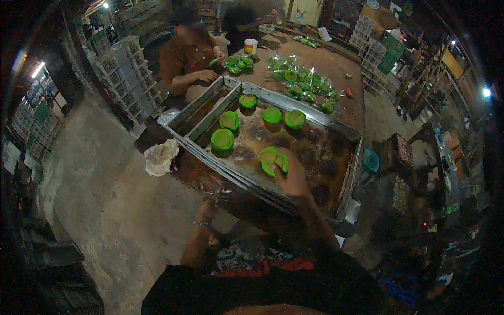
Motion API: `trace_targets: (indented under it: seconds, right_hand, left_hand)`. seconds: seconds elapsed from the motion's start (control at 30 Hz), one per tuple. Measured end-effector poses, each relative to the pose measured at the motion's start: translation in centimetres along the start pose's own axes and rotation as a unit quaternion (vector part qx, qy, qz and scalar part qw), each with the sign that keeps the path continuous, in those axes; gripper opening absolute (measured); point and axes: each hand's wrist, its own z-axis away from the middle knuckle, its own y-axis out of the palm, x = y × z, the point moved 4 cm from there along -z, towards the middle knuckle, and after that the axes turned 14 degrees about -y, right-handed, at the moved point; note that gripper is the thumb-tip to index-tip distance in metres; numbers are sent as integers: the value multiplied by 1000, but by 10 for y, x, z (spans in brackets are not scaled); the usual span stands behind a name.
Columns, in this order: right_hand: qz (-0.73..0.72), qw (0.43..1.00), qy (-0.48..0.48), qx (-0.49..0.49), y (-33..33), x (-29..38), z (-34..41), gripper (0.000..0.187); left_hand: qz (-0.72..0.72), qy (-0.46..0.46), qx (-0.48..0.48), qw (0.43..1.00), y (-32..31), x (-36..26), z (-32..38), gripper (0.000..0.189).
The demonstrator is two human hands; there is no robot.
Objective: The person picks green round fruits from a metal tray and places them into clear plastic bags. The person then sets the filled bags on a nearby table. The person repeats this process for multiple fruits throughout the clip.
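A large metal tray [246,177] lies across the near end of the table, with a divider near its left side. Several round green cakes, one of them [222,139] near the divider, sit inside it with browned tops. My right hand [290,173] reaches over the tray, its fingers on a green cake [270,158] that they partly cover. Low in front of the tray, my left hand [208,208] is near some clear plastic film [220,191]; blur and shadow hide whether its fingers hold it.
A person [183,59] in a brown top handles green items at the tray's far left. Plastic-wrapped green cakes [303,80] and a white tub [250,46] stand on the brown table [338,67]. A crumpled pale cloth or bag [160,157] hangs by the tray's left corner. Crates [126,78] are stacked leftward.
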Motion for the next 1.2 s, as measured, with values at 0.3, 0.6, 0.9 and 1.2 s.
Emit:
trace_targets:
  seconds: [0.3, 0.6, 0.9, 1.2]
  right_hand:
    - [-286, 950, 104, 68, 135, 42, 75, 48]
    - [-338, 916, 205, 74, 150, 57, 54, 49]
    - [-322, 929, 126, 130, 169, 50, 59, 59]
    - [-231, 904, -62, 354, 125, 58, 10, 42]
  left_hand:
    - [-47, -92, 18, 994, 1, -61, 18, 37]
    - [53, -62, -12, 997, -38, -40, 16, 45]
    - [351, -210, 114, 905, -47, -143, 53, 36]
    - [676, -363, 334, 547, 27, -122, 81, 31]
